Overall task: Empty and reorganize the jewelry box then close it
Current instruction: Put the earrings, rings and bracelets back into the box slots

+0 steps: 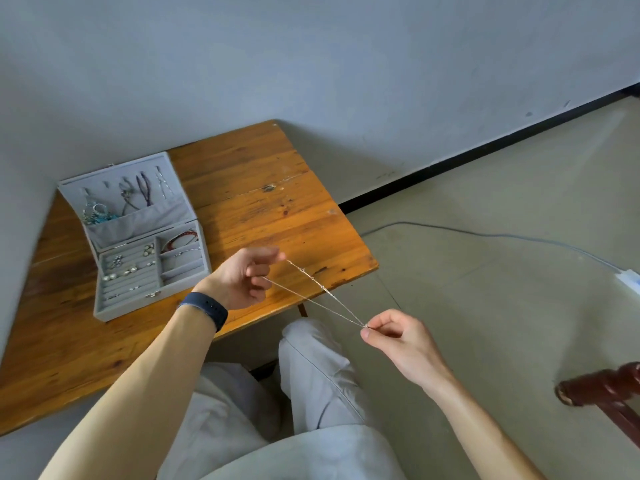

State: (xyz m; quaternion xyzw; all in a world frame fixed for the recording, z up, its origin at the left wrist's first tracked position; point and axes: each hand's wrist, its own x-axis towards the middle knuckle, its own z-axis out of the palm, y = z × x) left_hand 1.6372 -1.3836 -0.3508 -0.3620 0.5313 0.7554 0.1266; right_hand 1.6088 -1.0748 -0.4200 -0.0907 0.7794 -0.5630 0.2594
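A grey jewelry box point(138, 304) stands open on the wooden table point(263, 209), its lid point(162, 171) upright with necklaces hanging inside and a pocket of blue and silver pieces. The base holds earrings in ring rolls and a red bracelet point(180, 237) in a side compartment. A thin silver chain necklace point(322, 294) is stretched taut between my hands, right of the box. My left hand point(246, 277) pinches its two strands over the table's front edge. My right hand point(398, 339) pinches the far end above my knee.
The table sits in a corner against grey walls. My legs in light trousers point(311, 393) are below its edge. A cable point(485, 233) runs across the floor to a white adapter point(628, 280). A dark wooden chair part point(602, 389) stands at lower right.
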